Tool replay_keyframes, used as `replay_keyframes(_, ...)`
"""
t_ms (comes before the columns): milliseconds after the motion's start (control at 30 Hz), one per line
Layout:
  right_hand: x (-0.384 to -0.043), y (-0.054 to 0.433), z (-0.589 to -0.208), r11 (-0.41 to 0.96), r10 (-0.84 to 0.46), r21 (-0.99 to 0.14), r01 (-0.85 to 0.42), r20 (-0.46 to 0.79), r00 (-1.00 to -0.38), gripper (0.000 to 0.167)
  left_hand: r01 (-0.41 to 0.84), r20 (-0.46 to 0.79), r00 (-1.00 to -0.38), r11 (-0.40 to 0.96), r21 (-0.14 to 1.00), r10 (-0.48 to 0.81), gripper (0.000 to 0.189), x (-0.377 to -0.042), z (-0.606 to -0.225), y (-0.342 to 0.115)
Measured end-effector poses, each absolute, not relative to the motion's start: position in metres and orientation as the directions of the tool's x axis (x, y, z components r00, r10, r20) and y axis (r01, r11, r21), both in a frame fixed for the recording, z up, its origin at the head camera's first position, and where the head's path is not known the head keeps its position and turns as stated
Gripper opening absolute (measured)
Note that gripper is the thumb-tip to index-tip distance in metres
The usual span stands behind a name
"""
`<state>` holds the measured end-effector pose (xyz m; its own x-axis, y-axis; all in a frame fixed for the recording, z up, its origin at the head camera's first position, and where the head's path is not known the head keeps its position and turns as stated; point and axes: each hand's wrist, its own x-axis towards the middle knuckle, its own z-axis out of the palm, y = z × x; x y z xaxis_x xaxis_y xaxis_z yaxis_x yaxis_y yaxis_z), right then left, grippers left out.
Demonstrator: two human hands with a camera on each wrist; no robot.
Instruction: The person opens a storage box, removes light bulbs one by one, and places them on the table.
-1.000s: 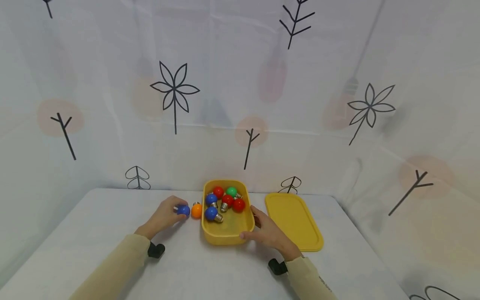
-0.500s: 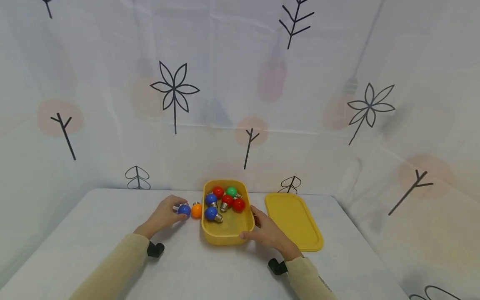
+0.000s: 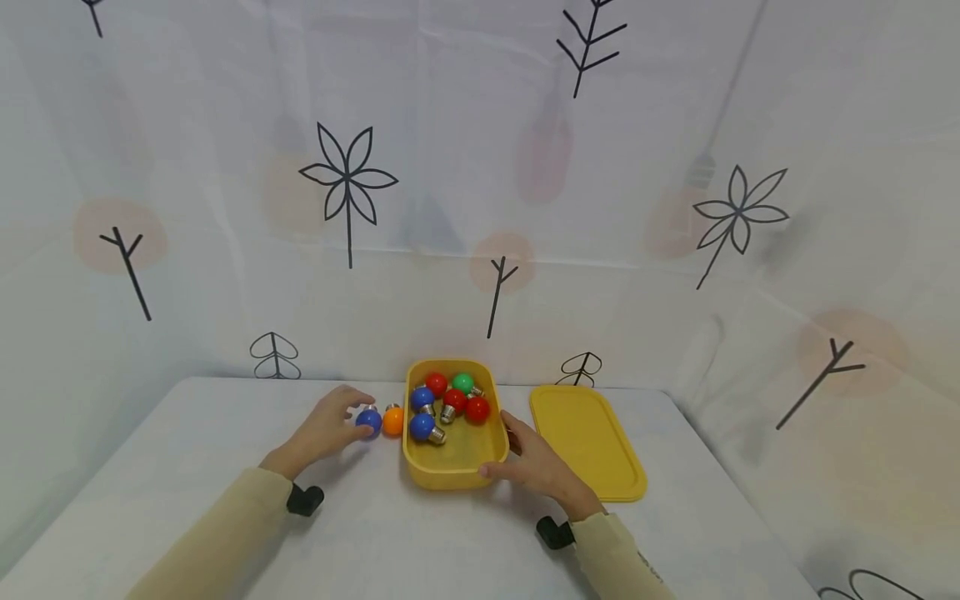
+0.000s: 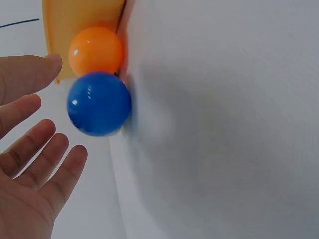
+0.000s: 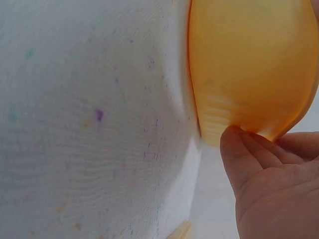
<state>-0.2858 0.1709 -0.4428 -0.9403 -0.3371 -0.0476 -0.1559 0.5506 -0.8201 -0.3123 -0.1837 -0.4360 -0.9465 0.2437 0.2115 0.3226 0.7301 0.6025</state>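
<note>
A blue light bulb (image 3: 368, 422) stands on the table, cap to the back, beside an orange light bulb (image 3: 393, 421). My left hand (image 3: 321, 429) is around the blue bulb's left side with fingers spread; the left wrist view shows a gap between the fingertips (image 4: 77, 154) and the bulb (image 4: 98, 103). The yellow container (image 3: 450, 480) holds several red and blue bulbs and one green bulb (image 3: 463, 383). At its right side my right hand (image 3: 536, 462) grips the wall, thumb near the front corner, fingers along the side (image 5: 244, 149).
To the right of the container lies a flat yellow lid (image 3: 588, 442), behind the right hand. A white cloth with drawn plants (image 3: 450, 167) hangs behind the table (image 3: 420, 550). The orange bulb is close against the container's left wall.
My left hand has set the blue bulb next to the orange one, let go of it and drawn back slightly to the left, fingers opening. The right hand and the container have stayed put.
</note>
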Motion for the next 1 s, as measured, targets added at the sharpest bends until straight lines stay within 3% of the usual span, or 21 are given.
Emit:
replay_keyframes(233, -0.286, 0.171, -0.444, 0.538, -0.347, -0.824, -0.175, -0.027, -0.937, 0.105, 0.398, 0.255, -0.917, 0.724, 0.564, 0.306, 0.041, -0.307, -0.425, -0.166)
replay_keyframes(467, -0.288, 0.172, -0.446, 0.538, -0.348, -0.825, -0.174, -0.03, -0.937, 0.105, 0.539, 0.318, -0.842, 0.676, 0.503, 0.435, 0.041, -0.304, -0.418, -0.141)
replay_keyframes(633, -0.287, 0.172, -0.447, 0.545, -0.344, -0.819, -0.179, -0.024, -0.939, 0.105, 0.532, 0.277, -0.845, 0.667, 0.521, 0.457, 0.04, -0.304, -0.416, -0.126)
replay_keyframes(1000, -0.286, 0.171, -0.445, 0.542, -0.354, -0.82, -0.185, -0.023, -0.935, 0.104, 0.54, 0.191, -0.837, 0.712, 0.45, 0.513, 0.042, -0.311, -0.409, -0.103)
